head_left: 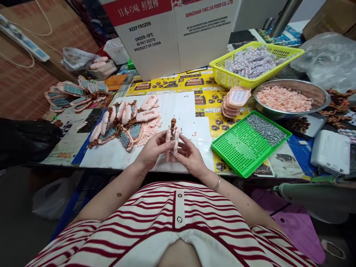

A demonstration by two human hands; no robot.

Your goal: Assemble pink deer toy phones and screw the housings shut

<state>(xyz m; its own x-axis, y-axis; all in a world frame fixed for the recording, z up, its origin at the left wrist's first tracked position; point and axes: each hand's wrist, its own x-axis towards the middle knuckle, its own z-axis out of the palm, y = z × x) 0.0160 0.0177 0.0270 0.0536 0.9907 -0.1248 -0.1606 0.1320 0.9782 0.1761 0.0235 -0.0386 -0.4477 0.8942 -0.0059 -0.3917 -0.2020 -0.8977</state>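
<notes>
Both hands hold a pink plastic toy casing (168, 144) upright on edge over the white sheet (180, 105). Its two pink halves stand side by side, with a brown knobbed piece (173, 124) sticking out at the top between them. My left hand (151, 150) grips the casing from the left, its thumb across the near face. On the other side, the fingers and thumb of my right hand (190, 155) close on it too. To the left lies a pile of similar pink casings (126, 115), some showing grey-blue faces and brown parts. Small pink rings (150, 131) are scattered beside that pile.
A green tray (236, 144) with small metal screws (267, 128) lies at right. Behind it are stacked pink shells (233, 102), a steel bowl (319, 102) of pink rings and a yellow basket (218, 76). A large carton (178, 44) stands at the back. More casings (75, 92) lie far left.
</notes>
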